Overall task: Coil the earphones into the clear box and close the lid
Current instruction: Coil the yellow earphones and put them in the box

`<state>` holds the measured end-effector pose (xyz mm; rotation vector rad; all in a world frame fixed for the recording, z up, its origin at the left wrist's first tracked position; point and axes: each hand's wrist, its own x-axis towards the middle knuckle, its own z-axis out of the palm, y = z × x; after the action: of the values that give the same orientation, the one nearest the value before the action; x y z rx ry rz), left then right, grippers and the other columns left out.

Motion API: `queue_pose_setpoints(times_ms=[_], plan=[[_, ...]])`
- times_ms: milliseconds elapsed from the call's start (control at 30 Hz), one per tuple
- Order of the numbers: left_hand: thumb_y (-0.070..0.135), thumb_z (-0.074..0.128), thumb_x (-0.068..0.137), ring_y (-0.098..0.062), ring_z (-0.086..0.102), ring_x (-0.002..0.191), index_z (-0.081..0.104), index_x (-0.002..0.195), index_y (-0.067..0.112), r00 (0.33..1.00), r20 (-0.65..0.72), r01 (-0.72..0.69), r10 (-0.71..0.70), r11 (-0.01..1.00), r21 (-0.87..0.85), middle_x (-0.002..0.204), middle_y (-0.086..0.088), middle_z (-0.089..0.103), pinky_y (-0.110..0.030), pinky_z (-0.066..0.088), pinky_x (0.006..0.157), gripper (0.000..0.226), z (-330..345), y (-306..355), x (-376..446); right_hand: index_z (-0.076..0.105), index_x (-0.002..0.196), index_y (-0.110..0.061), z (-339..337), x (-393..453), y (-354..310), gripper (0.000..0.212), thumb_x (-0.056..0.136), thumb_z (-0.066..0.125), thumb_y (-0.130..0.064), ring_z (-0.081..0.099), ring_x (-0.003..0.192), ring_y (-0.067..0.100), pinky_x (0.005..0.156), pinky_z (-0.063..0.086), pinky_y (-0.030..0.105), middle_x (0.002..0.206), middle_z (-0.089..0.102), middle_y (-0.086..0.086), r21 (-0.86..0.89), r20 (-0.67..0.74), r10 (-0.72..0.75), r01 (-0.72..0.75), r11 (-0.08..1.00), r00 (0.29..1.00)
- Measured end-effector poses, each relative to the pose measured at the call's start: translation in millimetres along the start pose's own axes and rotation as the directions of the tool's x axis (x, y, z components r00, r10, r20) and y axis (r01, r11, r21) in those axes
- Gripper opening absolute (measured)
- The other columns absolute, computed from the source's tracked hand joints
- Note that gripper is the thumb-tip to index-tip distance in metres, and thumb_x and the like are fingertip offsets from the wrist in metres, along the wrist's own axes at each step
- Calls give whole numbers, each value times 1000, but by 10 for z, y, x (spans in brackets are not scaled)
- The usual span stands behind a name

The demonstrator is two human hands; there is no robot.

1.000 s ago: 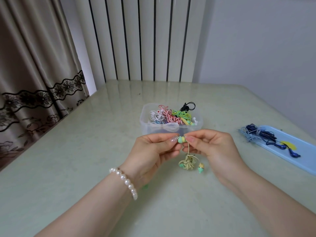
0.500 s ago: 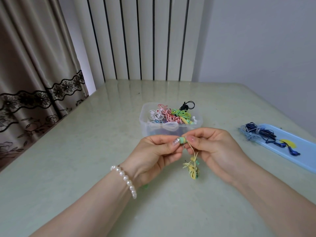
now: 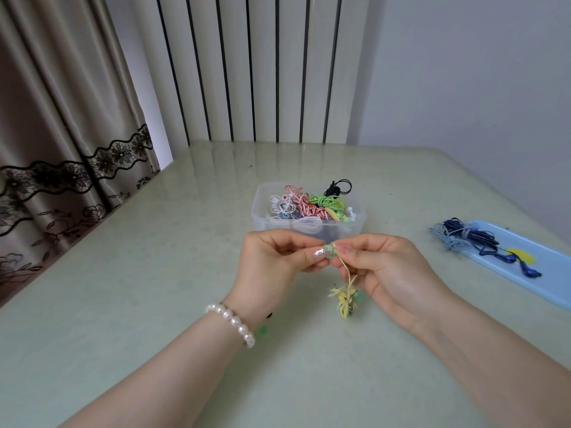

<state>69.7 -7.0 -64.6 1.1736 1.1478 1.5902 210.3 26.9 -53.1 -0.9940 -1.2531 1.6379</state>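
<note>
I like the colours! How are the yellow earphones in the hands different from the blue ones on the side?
The yellow earphones dangle in the air, pinched by the left hand and right hand; the blue earphones lie untouched on the blue lid. The yellow ones are bunched small; the blue ones spread wider. Both are outside the clear box.

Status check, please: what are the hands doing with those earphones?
Left hand, right hand pinch yellow earphones, bundle dangling. Clear box open, nearly full. Nothing blocking.

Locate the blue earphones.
In the head view, the blue earphones lie at the right on the light blue tray, right of the clear box.
</note>
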Motion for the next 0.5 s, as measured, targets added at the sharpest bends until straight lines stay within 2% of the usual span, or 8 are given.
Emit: queue_pose_setpoints(times_ms=[167, 400, 500], plan=[[-8, 59, 78, -19, 70, 69, 68, 83, -3, 993, 84, 87, -82, 995, -48, 72, -12, 72, -26, 58, 69, 11, -36, -6, 6, 67, 83, 6, -10, -1, -17, 14, 73, 67, -4, 60, 52, 16, 62, 47, 29, 75, 70, 22, -62, -42, -46, 43, 997, 998], [-4, 64, 67, -15, 69, 64, 68, 78, 3, 978, 99, 190, -182, 978, -82, 67, -8, 71, -24, 57, 63, 13, -70, -22, 16, 68, 78, -2, -40, 14, -1, 5, 75, 65, -4, 63, 55, 18, 55, 50, 23, 65, 69, 11, -106, 26, -5, 8, 994, 1000], [-6, 63, 69, -15, 68, 63, 73, 69, 8, 974, 110, 207, -199, 976, -68, 67, -8, 71, -23, 57, 63, 17, -94, -15, 24, 68, 86, -6, -80, 43, -11, 10, 83, 59, -8, 64, 58, 14, 59, 47, 21, 71, 68, 10, -223, 35, -57, 63, 973, 998]])
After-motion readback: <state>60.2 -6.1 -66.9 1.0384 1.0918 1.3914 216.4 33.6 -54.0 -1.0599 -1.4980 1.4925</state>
